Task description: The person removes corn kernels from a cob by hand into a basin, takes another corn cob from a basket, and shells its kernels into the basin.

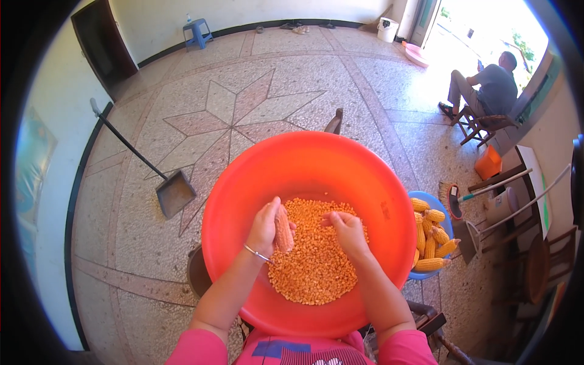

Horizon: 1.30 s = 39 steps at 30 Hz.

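A large red plastic basin [383, 173] stands before me, with a heap of loose yellow-orange corn kernels [315, 273] at its bottom. My left hand [264, 228] is closed around a pinkish corn cob [284, 232], whose visible side is bare of kernels. To the right, my right hand [347, 230] hovers over the kernels with thumb and fingertips close together; whether anything small is between them cannot be told. Beside the basin on the right is a blue basin [440, 200] piled with several corn cobs [430, 242] still covered in yellow kernels.
A long-handled dustpan [175, 194] lies left on the floor. A dark container [198, 273] is partly hidden by the red basin. At right are a broom [453, 200], another dustpan [467, 239] and an orange bin [488, 163]. A person [495, 86] sits on a wooden chair [492, 123] by the doorway.
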Available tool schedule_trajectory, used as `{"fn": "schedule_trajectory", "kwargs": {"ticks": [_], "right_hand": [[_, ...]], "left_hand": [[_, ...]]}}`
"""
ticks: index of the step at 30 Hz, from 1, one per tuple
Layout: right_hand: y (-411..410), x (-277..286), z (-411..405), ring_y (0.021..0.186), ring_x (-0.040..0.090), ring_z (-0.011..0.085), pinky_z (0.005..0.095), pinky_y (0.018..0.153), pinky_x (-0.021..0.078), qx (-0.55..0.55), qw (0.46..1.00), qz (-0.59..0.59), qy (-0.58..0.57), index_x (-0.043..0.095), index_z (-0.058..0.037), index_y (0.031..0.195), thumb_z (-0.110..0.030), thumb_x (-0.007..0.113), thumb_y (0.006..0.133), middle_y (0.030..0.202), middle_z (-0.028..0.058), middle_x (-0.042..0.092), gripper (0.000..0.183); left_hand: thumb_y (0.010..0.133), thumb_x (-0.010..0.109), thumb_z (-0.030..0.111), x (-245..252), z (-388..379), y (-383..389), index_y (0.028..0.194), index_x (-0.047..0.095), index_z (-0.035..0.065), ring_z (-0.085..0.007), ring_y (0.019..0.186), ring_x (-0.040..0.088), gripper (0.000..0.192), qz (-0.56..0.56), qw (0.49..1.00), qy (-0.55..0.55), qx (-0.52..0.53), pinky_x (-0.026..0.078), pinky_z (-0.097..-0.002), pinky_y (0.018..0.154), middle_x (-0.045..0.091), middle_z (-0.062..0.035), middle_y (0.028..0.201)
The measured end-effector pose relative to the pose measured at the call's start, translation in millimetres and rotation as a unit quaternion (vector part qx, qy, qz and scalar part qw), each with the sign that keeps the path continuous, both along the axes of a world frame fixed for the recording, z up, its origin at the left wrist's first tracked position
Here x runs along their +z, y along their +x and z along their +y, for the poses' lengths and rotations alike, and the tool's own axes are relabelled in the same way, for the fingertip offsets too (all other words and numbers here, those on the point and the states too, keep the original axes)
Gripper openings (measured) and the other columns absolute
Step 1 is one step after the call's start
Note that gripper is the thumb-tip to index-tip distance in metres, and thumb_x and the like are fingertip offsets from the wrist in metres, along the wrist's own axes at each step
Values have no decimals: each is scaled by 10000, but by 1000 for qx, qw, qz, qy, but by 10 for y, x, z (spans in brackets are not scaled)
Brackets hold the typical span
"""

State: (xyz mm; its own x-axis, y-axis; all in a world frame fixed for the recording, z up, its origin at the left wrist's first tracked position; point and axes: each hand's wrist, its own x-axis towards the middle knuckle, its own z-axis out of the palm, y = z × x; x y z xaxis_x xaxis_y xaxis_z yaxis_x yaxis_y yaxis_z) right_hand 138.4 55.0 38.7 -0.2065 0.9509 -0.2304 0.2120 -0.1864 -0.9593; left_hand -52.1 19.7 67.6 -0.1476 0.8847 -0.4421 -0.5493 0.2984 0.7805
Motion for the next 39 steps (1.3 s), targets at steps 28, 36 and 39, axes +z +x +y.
{"fn": "schedule_trajectory", "kwargs": {"ticks": [28,36,39], "right_hand": [[-158,430,-120,602,604,173,308,547,482,84,995,-43,30,602,-28,1017,-137,502,867,673,96,615,211],[281,382,-310,1127,462,325,382,855,447,114,801,-385,444,590,-72,1062,-119,525,820,1212,197,480,255],[638,520,-292,1128,452,333,385,896,422,55,883,-236,401,593,-54,1022,-69,541,790,1214,186,476,238]], "left_hand": [[876,448,287,-1731,-1443,-2500,1230,427,93,-140,993,491,404,219,918,-75,322,390,-288,835,499,-36,1130],[901,432,208,-2,-475,-1322,1205,424,48,-167,1063,475,344,397,863,122,287,379,-325,865,470,-69,1173],[898,433,134,161,-298,-899,1151,459,19,-154,1010,499,279,414,870,193,183,399,-282,841,499,-73,1116]]}}
